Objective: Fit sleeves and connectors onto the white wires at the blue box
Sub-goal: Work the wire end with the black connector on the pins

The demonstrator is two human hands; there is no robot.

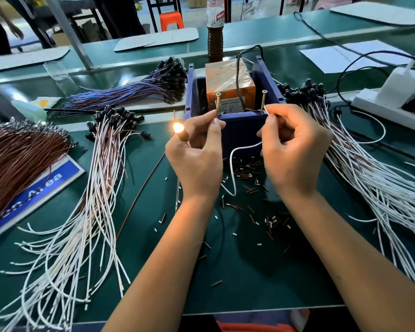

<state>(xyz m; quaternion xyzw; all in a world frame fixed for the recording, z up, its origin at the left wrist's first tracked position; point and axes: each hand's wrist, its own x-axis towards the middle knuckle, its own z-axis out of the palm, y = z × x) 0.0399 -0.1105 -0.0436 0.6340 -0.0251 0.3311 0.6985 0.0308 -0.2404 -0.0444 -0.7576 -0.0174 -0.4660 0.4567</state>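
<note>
Green-matted workbench point(261, 279), near to far, cut across by a raised green strip. At far left, a slanted metal post point(67, 32). Beyond the bench, a pale floor point(192, 16), dark chair legs point(153, 13) and an orange stool point(171, 20). At far right, a white power strip point(379, 104) and white paper point(350, 55). Flat grey boards point(156, 40) along the far edge. Even indoor light.

white wire point(233, 161) looped, blue box point(240, 125) upright

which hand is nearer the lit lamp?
Left. The left hand holds the lit lamp at its fingertips; the right hand is across the blue box, pinching a white wire.
</note>
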